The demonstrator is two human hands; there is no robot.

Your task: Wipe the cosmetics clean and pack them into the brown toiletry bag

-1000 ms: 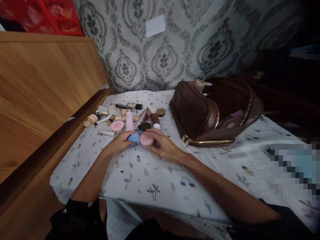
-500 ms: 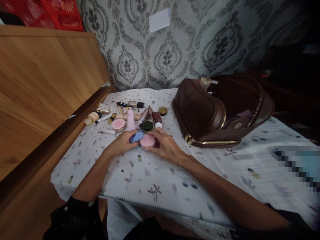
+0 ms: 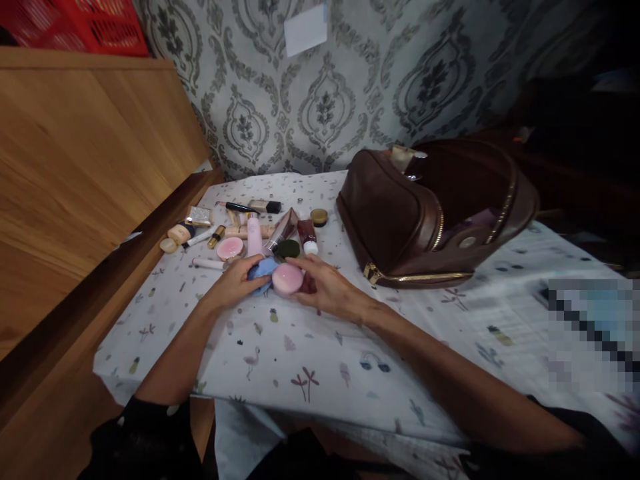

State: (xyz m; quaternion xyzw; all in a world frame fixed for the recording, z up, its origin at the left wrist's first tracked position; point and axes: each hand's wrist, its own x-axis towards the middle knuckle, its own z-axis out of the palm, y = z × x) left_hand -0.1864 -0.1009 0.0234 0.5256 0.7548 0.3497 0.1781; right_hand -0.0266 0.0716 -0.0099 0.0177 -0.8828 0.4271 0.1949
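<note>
My left hand is closed on a crumpled blue cloth, which touches the side of a round pink compact. The compact is gripped at its right edge by the fingers of my right hand, its glossy pink face toward me. Just beyond my hands lie a dark green round lid, a pink tube and a dark red bottle with a white cap. Another pink round compact and a white pen-like stick lie near my left hand.
A brown handbag stands unzipped on the right, with items inside. More cosmetics, including a glittery square case and a gold-lidded jar, lie toward the back. A wooden cabinet borders the left, and the patterned wall the back.
The pink compact has tilted its face more toward me, and more of the blue cloth shows. The whole view has shifted slightly, so things appear a little farther left and up.
</note>
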